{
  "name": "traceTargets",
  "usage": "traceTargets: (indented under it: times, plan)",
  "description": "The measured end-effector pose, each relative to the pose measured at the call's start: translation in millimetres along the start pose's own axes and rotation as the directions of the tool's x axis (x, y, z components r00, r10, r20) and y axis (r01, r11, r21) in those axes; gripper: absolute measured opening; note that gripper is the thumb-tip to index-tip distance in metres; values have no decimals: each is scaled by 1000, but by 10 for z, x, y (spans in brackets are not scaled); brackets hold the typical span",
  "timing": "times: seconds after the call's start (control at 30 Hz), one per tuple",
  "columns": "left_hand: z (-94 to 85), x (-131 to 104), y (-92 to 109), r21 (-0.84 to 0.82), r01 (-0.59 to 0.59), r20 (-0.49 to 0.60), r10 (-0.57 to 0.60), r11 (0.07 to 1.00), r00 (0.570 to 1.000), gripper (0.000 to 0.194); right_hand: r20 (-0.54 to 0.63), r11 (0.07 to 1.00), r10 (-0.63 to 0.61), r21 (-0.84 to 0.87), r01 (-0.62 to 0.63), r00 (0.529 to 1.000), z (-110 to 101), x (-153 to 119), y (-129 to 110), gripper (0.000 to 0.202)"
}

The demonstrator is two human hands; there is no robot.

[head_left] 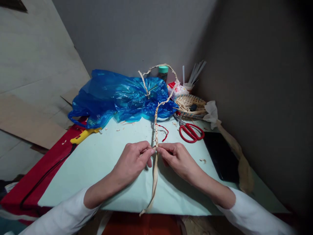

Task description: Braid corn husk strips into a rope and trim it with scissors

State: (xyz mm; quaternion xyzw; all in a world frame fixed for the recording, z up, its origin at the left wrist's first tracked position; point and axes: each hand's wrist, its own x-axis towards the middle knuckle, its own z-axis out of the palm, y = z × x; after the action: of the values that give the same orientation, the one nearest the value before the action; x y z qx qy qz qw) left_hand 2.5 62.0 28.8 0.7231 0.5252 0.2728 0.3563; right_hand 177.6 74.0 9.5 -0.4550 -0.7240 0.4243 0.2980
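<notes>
A pale braided cord (156,125) of what looks like dried husk runs up from my fingers and loops over the blue plastic bag. At its lower end my left hand (137,156) pinches the braid from the left. My right hand (177,160) pinches the same spot from the right, its fingertips almost touching the left ones. A loose flat strand (155,178) hangs from between the hands down past the table's front edge. Just above my fingers, a thin red string (167,132) curls out from the braid.
Red-handled scissors (192,132) and a dark tablet-like slab (221,156) lie to the right, beside a long husk strip (234,143). Behind are a woven basket (202,114), a green-lidded jar (163,69) and the blue bag (110,94). A yellow corded tool (83,136) lies left.
</notes>
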Motion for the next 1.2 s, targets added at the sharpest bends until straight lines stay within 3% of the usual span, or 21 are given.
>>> traceTargets:
  times: [0.1, 0.17, 0.27, 0.33, 0.4, 0.47, 0.57, 0.63, 0.7, 0.73, 0.77, 0.83, 0.9, 0.93, 1.07, 1.13, 1.2]
  plan:
    - [103, -45, -20, 173, -186, -85, 203, 967, 975, 26, -12, 998, -9, 60, 10, 1000, 40, -1, 18, 37]
    - [197, -63, -72, 305, -371, -88, 414, 877, 906, 22, -9, 992, -13, 126, 14, 1000, 53, 2, 34, 36]
    - [305, -77, -161, 479, -556, 12, 628, 679, 778, 21, 61, 948, 8, 318, -27, 998, 59, 11, 57, 37]
    - [321, -86, -179, 539, -589, 84, 657, 602, 749, 21, 113, 898, 54, 429, -97, 992, 61, 17, 66, 35]
    - [287, -95, -146, 497, -597, 125, 630, 629, 767, 20, 148, 859, 103, 485, -162, 984, 63, 19, 65, 32]
    - [217, -88, -83, 364, -565, 110, 568, 741, 815, 21, 151, 851, 106, 498, -168, 983, 57, 16, 56, 32]
    - [108, -21, -20, 130, -309, -105, 323, 942, 941, 30, 131, 884, 73, 450, -125, 989, 30, 9, 25, 36]
    - [74, 54, -33, -138, -99, -121, 82, 985, 989, 20, 123, 909, 38, 409, -85, 992, 13, 6, -2, 37]
    - [81, 121, -75, -458, 73, 97, -32, 886, 995, 17, 138, 920, 0, 388, -54, 990, 8, 4, -22, 38]
    - [96, 144, -97, -575, 159, 219, -36, 802, 975, 18, 143, 921, -23, 387, -35, 989, 13, 3, -24, 38]
    - [113, 157, -116, -650, 240, 313, -34, 721, 949, 18, 146, 923, -40, 385, -20, 988, 22, 0, -20, 36]
    - [145, 160, -136, -712, 349, 403, -52, 610, 914, 20, 143, 922, -43, 388, -16, 989, 48, -11, 5, 27]
    - [159, 145, -137, -718, 354, 394, -70, 599, 917, 20, 131, 917, -33, 399, -22, 991, 71, -29, 41, 20]
    - [157, 138, -132, -704, 315, 356, -68, 636, 932, 20, 125, 919, -29, 394, -23, 992, 78, -40, 55, 19]
    - [120, 136, -109, -475, 131, 191, -43, 870, 981, 31, 96, 972, -54, 235, 30, 994, 69, -87, 44, 14]
    - [109, 140, -104, -425, 128, 165, -62, 896, 984, 31, 85, 990, -64, 130, 52, 994, 57, -105, 6, 17]
    - [115, 134, -107, -486, 169, 155, -106, 857, 982, 27, 75, 997, -66, 41, 63, 995, 52, -116, -34, 21]
